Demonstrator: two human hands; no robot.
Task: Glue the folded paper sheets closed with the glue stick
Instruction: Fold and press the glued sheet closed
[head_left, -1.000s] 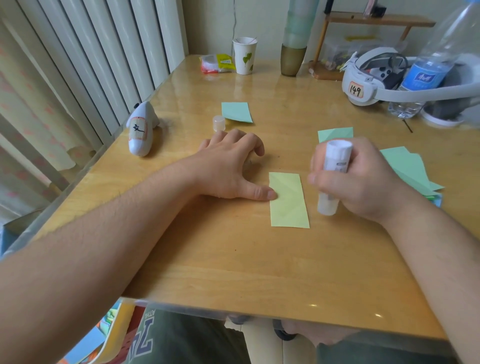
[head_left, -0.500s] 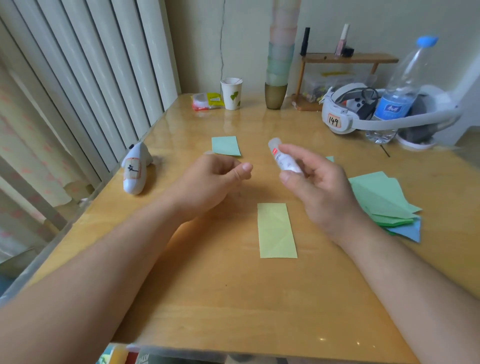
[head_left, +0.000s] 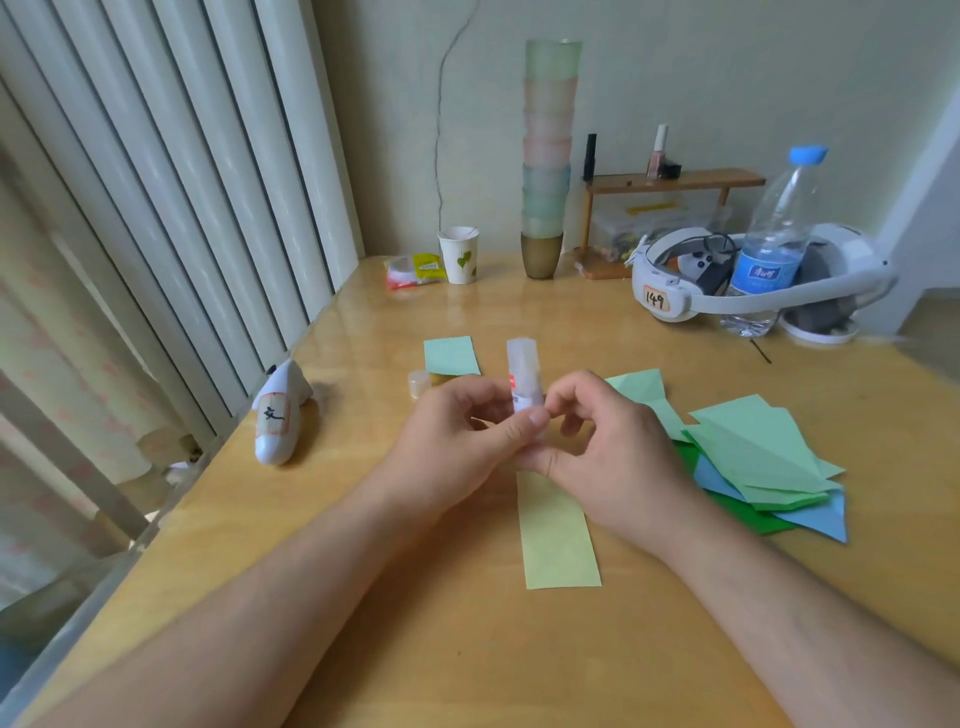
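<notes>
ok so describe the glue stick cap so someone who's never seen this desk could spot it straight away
Start at the wooden table and find the two hands holding the glue stick upright over its middle. Just beyond the left hand, beside the near corner of a lone mint-green folded sheet, stands the glue stick cap. It is the only small, translucent whitish cylinder lying loose there.

Two bare forearms reach in from the lower corners, with no sleeves, watch, bracelet or rings on them. Fine dark hair runs along both forearms. The left hand (head_left: 457, 436) and right hand (head_left: 613, 457) are uncovered, without gloves, and the one thumbnail that shows is cut short and unpainted.
</notes>
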